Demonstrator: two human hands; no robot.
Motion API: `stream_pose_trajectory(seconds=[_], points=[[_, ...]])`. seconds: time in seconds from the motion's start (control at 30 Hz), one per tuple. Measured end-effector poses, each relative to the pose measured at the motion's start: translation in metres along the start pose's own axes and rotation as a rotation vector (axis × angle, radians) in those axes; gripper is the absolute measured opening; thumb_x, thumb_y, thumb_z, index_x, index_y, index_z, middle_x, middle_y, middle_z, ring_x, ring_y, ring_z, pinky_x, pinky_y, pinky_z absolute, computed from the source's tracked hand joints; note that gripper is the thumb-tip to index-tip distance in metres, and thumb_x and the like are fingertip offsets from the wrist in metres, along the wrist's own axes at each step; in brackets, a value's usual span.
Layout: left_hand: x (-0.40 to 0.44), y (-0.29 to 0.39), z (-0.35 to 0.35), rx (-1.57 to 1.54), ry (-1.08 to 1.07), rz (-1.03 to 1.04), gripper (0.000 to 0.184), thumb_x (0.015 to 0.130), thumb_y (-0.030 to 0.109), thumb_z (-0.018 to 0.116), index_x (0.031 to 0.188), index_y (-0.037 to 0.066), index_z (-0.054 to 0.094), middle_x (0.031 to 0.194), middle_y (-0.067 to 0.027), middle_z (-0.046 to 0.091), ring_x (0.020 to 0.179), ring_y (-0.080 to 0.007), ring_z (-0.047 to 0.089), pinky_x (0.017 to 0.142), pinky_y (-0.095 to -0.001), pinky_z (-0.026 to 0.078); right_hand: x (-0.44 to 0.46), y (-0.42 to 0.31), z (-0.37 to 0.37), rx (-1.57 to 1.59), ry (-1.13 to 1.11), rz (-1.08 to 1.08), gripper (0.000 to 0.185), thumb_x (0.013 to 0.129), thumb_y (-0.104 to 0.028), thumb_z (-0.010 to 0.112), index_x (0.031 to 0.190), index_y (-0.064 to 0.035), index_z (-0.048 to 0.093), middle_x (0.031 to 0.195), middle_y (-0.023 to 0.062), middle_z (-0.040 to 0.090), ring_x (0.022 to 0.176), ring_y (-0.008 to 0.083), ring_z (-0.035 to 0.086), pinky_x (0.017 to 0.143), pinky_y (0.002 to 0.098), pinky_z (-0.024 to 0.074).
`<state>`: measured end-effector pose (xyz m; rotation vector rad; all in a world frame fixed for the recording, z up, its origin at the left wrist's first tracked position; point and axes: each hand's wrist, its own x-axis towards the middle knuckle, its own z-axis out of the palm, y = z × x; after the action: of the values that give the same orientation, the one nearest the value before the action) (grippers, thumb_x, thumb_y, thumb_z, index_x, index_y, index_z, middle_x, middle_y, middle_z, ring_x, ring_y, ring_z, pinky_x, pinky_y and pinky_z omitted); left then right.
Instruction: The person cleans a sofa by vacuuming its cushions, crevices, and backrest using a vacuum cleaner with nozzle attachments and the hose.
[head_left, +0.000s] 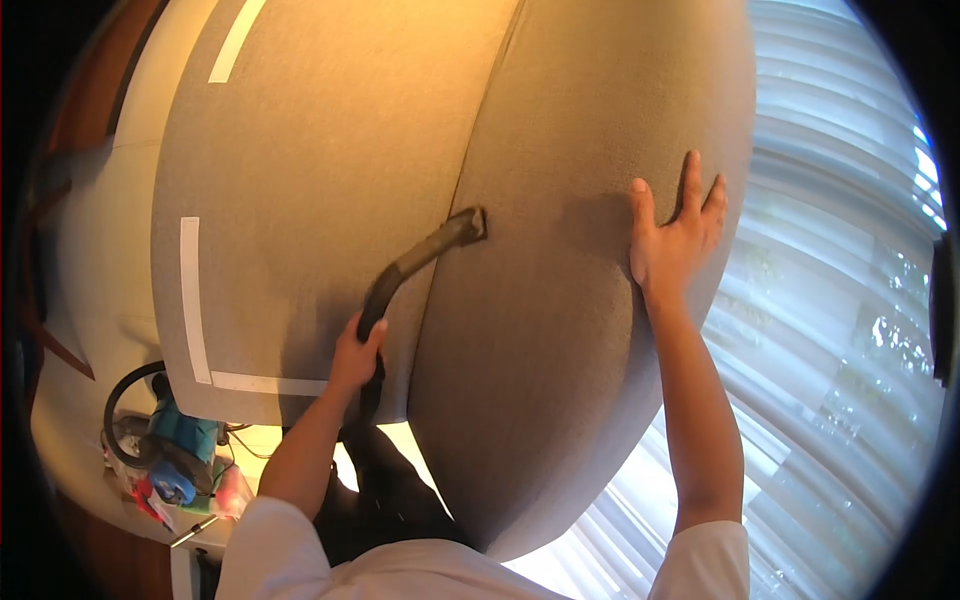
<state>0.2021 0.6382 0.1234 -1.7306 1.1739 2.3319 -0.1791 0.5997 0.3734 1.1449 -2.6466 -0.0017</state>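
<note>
My left hand [356, 356] is wrapped round the dark, bent tube of a vacuum cleaner wand [398, 275]. The wand's head [470, 226] rests against the grey sofa backrest [540, 340], just right of the seam with the seat. Fingers spread, my right hand [672, 243] lies on the backrest's upper edge. On the left is the flat grey sofa seat [320, 190], with a white strip [192, 300] along its outer side and another white strip [270, 384] along its near edge. The lower end of the wand is partly hidden by my left hand and forearm.
Sheer white curtains [830, 330] hang behind the backrest at right. At lower left stands a teal and blue machine [185, 435] with a black hose [112, 410], among cables and small bagged items. Pale floor [90, 290] runs along the seat's left side.
</note>
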Motion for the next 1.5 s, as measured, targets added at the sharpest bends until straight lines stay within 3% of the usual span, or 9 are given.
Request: stream_pose_trajectory(seconds=[0.4, 0.47, 0.73, 0.97, 1.2, 1.33, 1.4, 1.43, 1.5], points=[[0.218, 0.187, 0.066, 0.025, 0.043, 0.233, 0.063, 0.102, 0.048, 0.059, 0.145, 0.003, 0.049, 0.075, -0.0029, 0.061, 0.07, -0.0146, 0.06, 0.069, -0.0352, 0.05, 0.005, 0.005, 0.005, -0.02, 0.032, -0.023, 0.078, 0.087, -0.054, 0.071, 0.155, -0.0241, 0.046, 0.159, 0.0303, 0.033, 0.147, 0.0474, 0.032, 0.12, 0.0546, 0.0272], [0.207, 0.206, 0.075, -0.116, 0.05, 0.142, 0.046, 0.102, 0.044, 0.061, 0.124, 0.004, 0.056, 0.069, -0.0032, 0.057, 0.058, -0.0146, 0.057, 0.055, -0.0327, 0.049, 0.007, 0.007, 0.007, -0.048, 0.036, -0.02, 0.077, 0.088, -0.055, 0.069, 0.155, -0.0241, 0.046, 0.159, 0.0303, 0.033, 0.147, 0.0471, 0.032, 0.12, 0.0545, 0.0267], [-0.077, 0.122, 0.018, -0.232, -0.201, 0.208, 0.04, 0.104, 0.039, 0.06, 0.12, 0.004, 0.055, 0.066, -0.0027, 0.057, 0.058, -0.0142, 0.06, 0.056, -0.0335, 0.051, 0.004, 0.003, -0.001, -0.086, 0.04, 0.017, 0.074, 0.092, -0.058, 0.062, 0.155, -0.0249, 0.045, 0.16, 0.0294, 0.031, 0.149, 0.0468, 0.028, 0.121, 0.0587, 0.0216], [0.023, 0.303, 0.085, -0.254, -0.167, 0.403, 0.04, 0.103, 0.043, 0.06, 0.111, 0.005, 0.053, 0.064, -0.0025, 0.057, 0.057, -0.0137, 0.061, 0.049, -0.0307, 0.052, -0.001, -0.003, -0.011, -0.055, 0.037, 0.037, 0.078, 0.095, -0.064, 0.052, 0.159, -0.0214, 0.038, 0.161, 0.0257, 0.03, 0.151, 0.0463, 0.024, 0.122, 0.061, 0.0165], [-0.152, 0.179, 0.037, -0.183, -0.245, 0.34, 0.037, 0.098, 0.023, 0.066, 0.125, 0.001, 0.054, 0.083, -0.0053, 0.062, 0.064, -0.0141, 0.065, 0.063, -0.0326, 0.055, -0.004, 0.004, -0.024, 0.176, 0.104, 0.029, 0.092, 0.093, -0.072, 0.049, 0.16, -0.0105, 0.032, 0.162, 0.0233, 0.032, 0.152, 0.0429, 0.024, 0.122, 0.0622, 0.0135], [-0.138, 0.232, 0.049, -0.036, -0.215, 0.52, 0.046, 0.097, 0.03, 0.07, 0.13, 0.001, 0.059, 0.086, -0.0045, 0.062, 0.074, -0.0111, 0.061, 0.069, -0.0314, 0.052, -0.003, 0.021, -0.013, 0.25, 0.177, -0.073, 0.098, 0.09, -0.074, 0.051, 0.158, -0.0059, 0.034, 0.158, 0.0219, 0.04, 0.15, 0.0412, 0.03, 0.123, 0.0583, 0.0154], [-0.102, 0.287, 0.07, 0.053, -0.104, 0.74, 0.045, 0.098, 0.035, 0.068, 0.129, 0.003, 0.06, 0.084, -0.005, 0.065, 0.07, -0.0137, 0.062, 0.064, -0.0323, 0.052, -0.001, 0.025, -0.008, 0.135, 0.178, -0.137, 0.087, 0.093, -0.068, 0.052, 0.15, -0.0022, 0.048, 0.156, 0.0197, 0.045, 0.148, 0.0385, 0.036, 0.121, 0.0549, 0.024], [-0.079, 0.304, 0.077, 0.127, 0.067, 0.931, 0.054, 0.095, 0.044, 0.068, 0.129, 0.002, 0.061, 0.096, -0.016, 0.072, 0.085, -0.0286, 0.07, 0.078, -0.0418, 0.055, 0.0, 0.025, -0.007, 0.14, 0.189, -0.161, 0.079, 0.095, -0.064, 0.052, 0.148, -0.0048, 0.052, 0.155, 0.0187, 0.047, 0.147, 0.0368, 0.038, 0.119, 0.055, 0.0262], [-0.065, 0.35, 0.057, 0.328, 0.013, 0.75, 0.066, 0.091, 0.053, 0.068, 0.129, 0.0, 0.061, 0.103, -0.025, 0.072, 0.098, -0.0399, 0.069, 0.089, -0.047, 0.054, -0.003, 0.022, 0.008, 0.103, 0.209, -0.093, 0.077, 0.096, -0.069, 0.047, 0.152, -0.016, 0.049, 0.158, 0.0143, 0.044, 0.149, 0.0338, 0.035, 0.12, 0.0555, 0.0239]])
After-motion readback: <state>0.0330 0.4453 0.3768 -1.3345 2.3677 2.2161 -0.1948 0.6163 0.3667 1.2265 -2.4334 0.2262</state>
